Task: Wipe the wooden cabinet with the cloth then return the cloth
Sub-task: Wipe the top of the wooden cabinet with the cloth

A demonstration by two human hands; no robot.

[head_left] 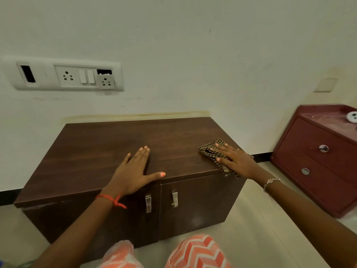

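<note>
- Presses the checked cloth (206, 152) down with the right hand (238, 161), fingers straight and spread flat over the fabric, curled round nothing and pinching nothing.
- Finds that cloth on top of the wooden cabinet (108, 155), at the front right corner, with one end spilling just over the front edge.
- Rests the left hand (135, 169) palm-down on bare wood near the middle of the front edge, fingers straight and close together, thumb stretched out along the edge, holding nothing.
- Keeps the two hands well apart, with the cloth wholly under the right one and out of touch of the left.
- Sets the cloth's long axis on a diagonal, from back-left beneath the fingertips to front-right beside the wrist.
- Reads, as a judgement, as mid-wipe: with nearly all the bare top lying to the left of the cloth, probably calls for a leftward sweep by the right hand, straight toward the resting left hand, and so for lifting or shifting that hand out of the path.
- Hides much of the cloth under the palm; cannot tell how far folded or bunched.
- Blurs the red drawer unit (318, 157) to the right, and cuts off a small white object (352, 118) on its top at the frame edge, too unclear to name.
- Shows no evident place for returning the cloth.
</note>
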